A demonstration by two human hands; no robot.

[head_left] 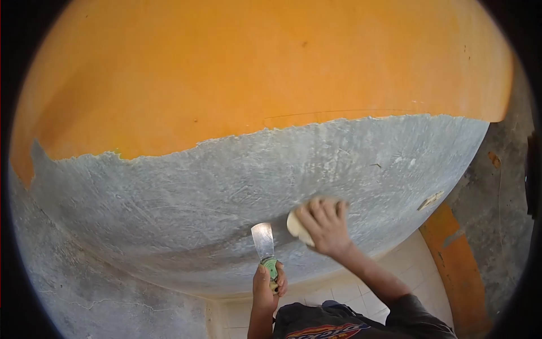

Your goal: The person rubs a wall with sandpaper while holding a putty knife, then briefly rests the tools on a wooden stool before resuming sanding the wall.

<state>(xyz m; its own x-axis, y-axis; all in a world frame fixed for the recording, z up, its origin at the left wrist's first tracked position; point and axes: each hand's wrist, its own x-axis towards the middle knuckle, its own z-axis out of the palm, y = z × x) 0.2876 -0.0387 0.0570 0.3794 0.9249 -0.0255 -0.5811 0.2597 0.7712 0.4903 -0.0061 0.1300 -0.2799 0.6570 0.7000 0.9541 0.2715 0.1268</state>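
Observation:
My left hand is closed around the green handle of a putty knife, whose metal blade points up in front of the wall. To its right, my right hand is wrapped over a cream-coloured, sponge-like pad with a rounded edge. The pad overlaps the bare grey lower part of the wall; its far side is hidden under my fingers. Above a ragged edge, the wall carries orange paint.
A wall socket plate sits low on the right of the grey surface. Pale floor tiles show below. An orange-painted strip runs along the right, beside a grey surface. Another grey wall with a crack meets this one at left.

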